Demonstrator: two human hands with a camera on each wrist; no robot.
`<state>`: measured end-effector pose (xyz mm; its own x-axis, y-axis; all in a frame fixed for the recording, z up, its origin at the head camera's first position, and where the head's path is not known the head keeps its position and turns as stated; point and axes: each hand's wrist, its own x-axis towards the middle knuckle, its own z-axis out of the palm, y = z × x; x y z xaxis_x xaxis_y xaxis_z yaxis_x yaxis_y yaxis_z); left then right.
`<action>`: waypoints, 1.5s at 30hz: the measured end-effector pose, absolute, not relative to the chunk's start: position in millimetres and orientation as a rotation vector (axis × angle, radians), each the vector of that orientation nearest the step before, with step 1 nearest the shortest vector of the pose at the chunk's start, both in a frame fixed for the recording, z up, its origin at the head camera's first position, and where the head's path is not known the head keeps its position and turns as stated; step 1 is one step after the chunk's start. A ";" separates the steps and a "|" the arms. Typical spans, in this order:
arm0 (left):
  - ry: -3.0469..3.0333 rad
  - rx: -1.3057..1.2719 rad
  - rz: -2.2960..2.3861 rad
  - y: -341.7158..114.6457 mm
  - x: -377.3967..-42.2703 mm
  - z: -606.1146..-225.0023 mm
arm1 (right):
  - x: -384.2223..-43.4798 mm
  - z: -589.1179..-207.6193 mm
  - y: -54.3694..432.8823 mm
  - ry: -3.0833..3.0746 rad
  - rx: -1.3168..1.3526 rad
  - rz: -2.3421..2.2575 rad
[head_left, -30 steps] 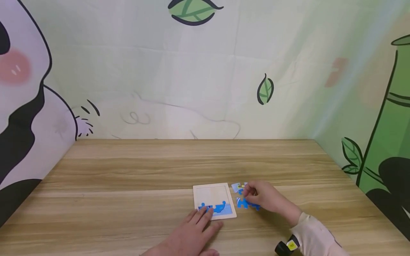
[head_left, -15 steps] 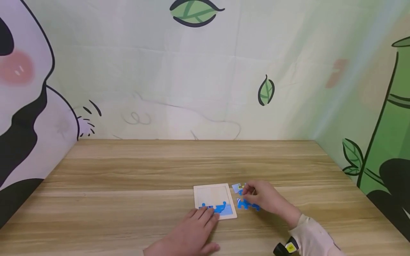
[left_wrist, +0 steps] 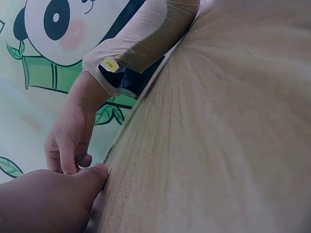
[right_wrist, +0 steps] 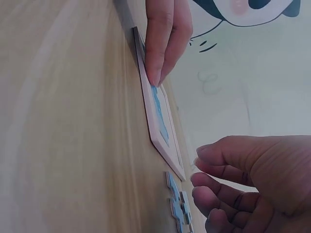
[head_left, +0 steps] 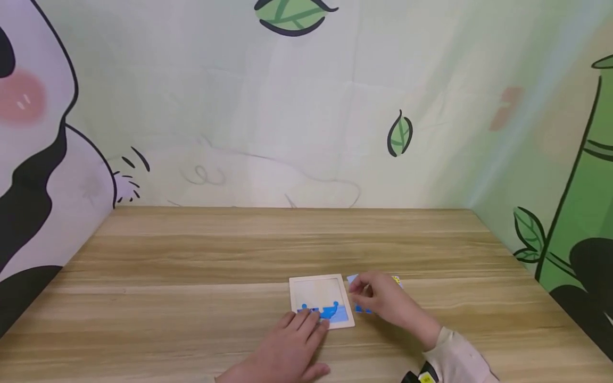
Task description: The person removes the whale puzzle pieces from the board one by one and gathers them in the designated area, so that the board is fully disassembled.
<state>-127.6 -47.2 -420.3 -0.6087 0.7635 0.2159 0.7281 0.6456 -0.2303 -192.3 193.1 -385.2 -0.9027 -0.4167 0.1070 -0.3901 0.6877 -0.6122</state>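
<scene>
My left hand (head_left: 282, 348) lies with its fingers extended on the near left part of a square wooden puzzle tray (head_left: 316, 278). Blue jigsaw pieces (head_left: 337, 314) fill the tray's near strip; my fingers cover some of them. Just right of the tray, my right hand (head_left: 383, 298) hovers over loose jigsaw pieces (head_left: 364, 308), its thumb and fingers loosely bent. The right wrist view shows that right hand (right_wrist: 248, 179) with thumb and forefinger tips close together and no piece visible between them. Loose pieces (right_wrist: 175, 194) lie below it on the table.
The wood-grain table (head_left: 167, 319) stretches to a printed backdrop (head_left: 230, 106) behind. A yellow-dotted piece (head_left: 396, 279) peeks out beyond the right hand. On the right wrist sits a dark band with a yellow label (head_left: 426, 377).
My right hand has shifted left toward the tray, uncovering a yellow-dotted piece on its far right side. The left hand's thumb has moved slightly; its fingers stay on the tray.
</scene>
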 end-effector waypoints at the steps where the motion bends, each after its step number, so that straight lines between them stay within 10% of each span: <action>1: -2.557 -1.198 0.185 -47.0 -127.3 -421.0 | -191.2 -385.4 192.7 2.847 -0.684 -1.021; 45: -2.606 -1.184 0.106 -46.6 -125.2 -423.7 | -176.2 -397.0 176.3 2.831 -0.770 -1.020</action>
